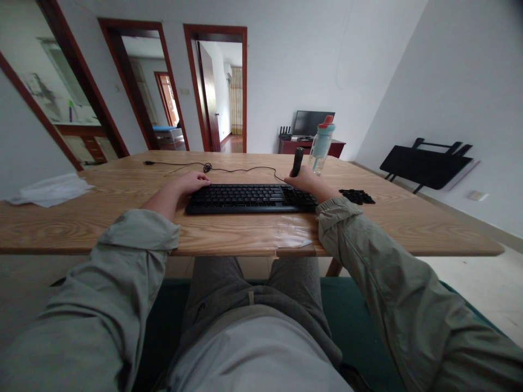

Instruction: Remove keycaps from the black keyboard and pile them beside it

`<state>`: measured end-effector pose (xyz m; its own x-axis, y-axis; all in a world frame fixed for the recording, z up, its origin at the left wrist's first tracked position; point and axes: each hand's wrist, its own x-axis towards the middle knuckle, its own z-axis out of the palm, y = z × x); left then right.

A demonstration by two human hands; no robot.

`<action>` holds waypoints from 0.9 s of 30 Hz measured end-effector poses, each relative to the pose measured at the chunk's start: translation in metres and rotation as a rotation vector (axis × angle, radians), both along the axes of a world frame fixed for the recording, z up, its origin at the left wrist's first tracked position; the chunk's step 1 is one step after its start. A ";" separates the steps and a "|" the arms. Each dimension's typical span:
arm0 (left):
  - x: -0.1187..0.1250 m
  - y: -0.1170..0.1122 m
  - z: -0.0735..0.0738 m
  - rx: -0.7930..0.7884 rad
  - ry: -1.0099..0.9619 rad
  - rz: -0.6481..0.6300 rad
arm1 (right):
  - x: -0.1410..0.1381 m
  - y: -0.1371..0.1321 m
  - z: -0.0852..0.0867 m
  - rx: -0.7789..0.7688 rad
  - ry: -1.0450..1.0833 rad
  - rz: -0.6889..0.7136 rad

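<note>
A black keyboard [245,197] lies flat on the wooden table in front of me. My left hand [192,182] grips its far left corner, fingers together at the edge. In my right hand [307,181], above the keyboard's right end, is a tool with a thick black handle [298,161] that sticks up out of my fist. The tool's lower end is hidden, so I cannot tell its kind. Just right of my right wrist lies a pile of small black pieces [357,196] that look like loose keycaps. The keyboard's cable [245,170] runs behind it to a plug on the left.
Behind my right hand stands a clear bottle [321,149] with a red-topped lid. White paper or cloth [51,190] lies at the table's [229,234] left. Clear tape [290,231] covers part of the front edge. A folded black table [427,166] leans against the right wall.
</note>
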<state>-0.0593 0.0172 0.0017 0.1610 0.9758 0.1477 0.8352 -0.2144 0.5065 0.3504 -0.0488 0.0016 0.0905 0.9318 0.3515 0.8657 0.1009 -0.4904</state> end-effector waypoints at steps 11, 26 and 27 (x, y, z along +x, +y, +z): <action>-0.004 0.009 -0.005 0.009 0.016 -0.024 | -0.005 -0.006 0.001 0.013 0.002 0.036; -0.006 0.011 -0.004 -0.001 0.058 -0.045 | 0.002 0.009 0.000 -0.047 -0.025 0.062; -0.006 0.011 -0.004 -0.001 0.057 -0.042 | 0.002 0.009 0.001 -0.056 -0.032 0.055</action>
<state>-0.0655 0.0278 -0.0026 0.2096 0.9682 0.1364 0.8529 -0.2492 0.4587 0.3520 -0.0400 0.0030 0.0276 0.9532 0.3011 0.8750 0.1226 -0.4683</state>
